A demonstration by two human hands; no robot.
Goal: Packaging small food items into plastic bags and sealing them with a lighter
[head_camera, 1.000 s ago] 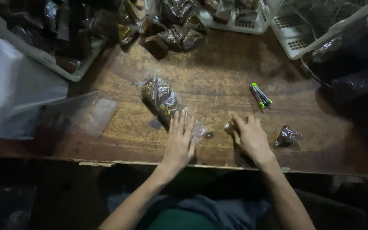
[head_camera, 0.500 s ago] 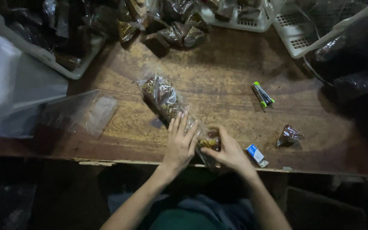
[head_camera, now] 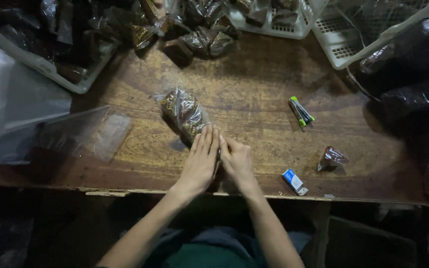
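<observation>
At the far left a clear plastic sheet [head_camera: 83,134] lies flat on the wooden tabletop [head_camera: 254,94], apart from the work. Near the middle, a clear bag of brown wrapped sweets [head_camera: 182,111] lies slanted on the wood, its near end under the hands. The left hand [head_camera: 200,161] lies flat on that end, fingers together; the right hand [head_camera: 237,161] has come in from the side to press against it, so both hands now meet at the bag's mouth. It looks as though they pinch or fold it shut, though the hands hide the mouth itself. The small blue-and-white box [head_camera: 294,181] now lies bare near the edge. Farther right sit green markers [head_camera: 301,111] and one loose sweet [head_camera: 331,158].
</observation>
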